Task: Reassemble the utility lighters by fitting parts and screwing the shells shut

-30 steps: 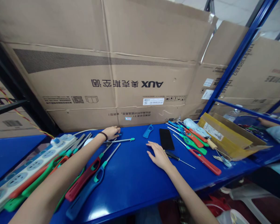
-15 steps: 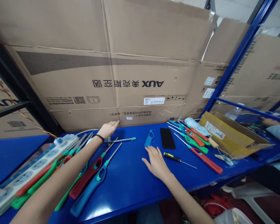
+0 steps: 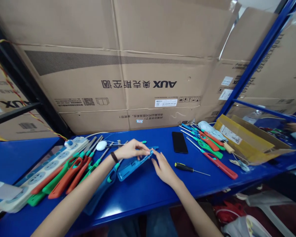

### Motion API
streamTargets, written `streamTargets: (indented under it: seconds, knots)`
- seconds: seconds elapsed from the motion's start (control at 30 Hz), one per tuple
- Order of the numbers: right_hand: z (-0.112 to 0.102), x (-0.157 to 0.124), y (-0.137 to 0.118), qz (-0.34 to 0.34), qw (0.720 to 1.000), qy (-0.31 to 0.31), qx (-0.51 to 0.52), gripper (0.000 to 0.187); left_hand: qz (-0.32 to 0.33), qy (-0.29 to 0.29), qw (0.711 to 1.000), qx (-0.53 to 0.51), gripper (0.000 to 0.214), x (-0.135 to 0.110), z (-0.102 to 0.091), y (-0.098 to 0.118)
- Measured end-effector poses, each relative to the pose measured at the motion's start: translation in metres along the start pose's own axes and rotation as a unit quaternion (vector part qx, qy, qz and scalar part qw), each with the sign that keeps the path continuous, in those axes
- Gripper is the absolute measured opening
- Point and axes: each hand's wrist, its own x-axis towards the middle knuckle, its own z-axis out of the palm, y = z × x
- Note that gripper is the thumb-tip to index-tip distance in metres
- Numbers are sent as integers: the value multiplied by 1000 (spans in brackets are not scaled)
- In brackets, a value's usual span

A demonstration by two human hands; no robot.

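Note:
Both hands meet at the middle of the blue shelf point(image 3: 148, 194). My left hand point(image 3: 132, 149) pinches the far end of a blue plastic lighter-handle shell point(image 3: 134, 163), which lies slanted on the shelf. Fingertips of my right hand point(image 3: 164, 166) touch the same end of the shell from the right. A thin metal rod with a teal tip point(image 3: 123, 143) lies just behind my left hand. A small yellow-and-black screwdriver point(image 3: 191, 169) lies to the right of my right hand.
Red, green and blue long-nosed lighters point(image 3: 71, 172) and a white power strip point(image 3: 39, 172) crowd the left. A black phone point(image 3: 179, 142), more lighters point(image 3: 209, 149) and an open cardboard box point(image 3: 246, 138) sit at right. Large cartons point(image 3: 138, 72) wall the back. Another person's arm point(image 3: 294, 126) shows far right.
My left hand came back from the rear of the shelf and my right hand slid left; both now hold the blue handle shell, which has moved from beside the phone to the middle.

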Motion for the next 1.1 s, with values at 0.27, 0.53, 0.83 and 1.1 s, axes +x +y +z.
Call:
streamTargets:
  seconds: [0.27,0.53,0.83,1.1]
  knots:
    - [-36,-28,16,19,992,54,-109,38,63,43,994,78,27,17,50,-24]
    - [-62,-93,59,53,978,98,-174,36,-9,215,951,223,27,-19,48,-41]
    - [-92,-85,87,54,983,74,-160,31,-28,252,895,367,44,-45,86,-62]
    - [-78,-50,88,31,967,134,-213,36,-14,252,886,390,38,-30,91,-40]
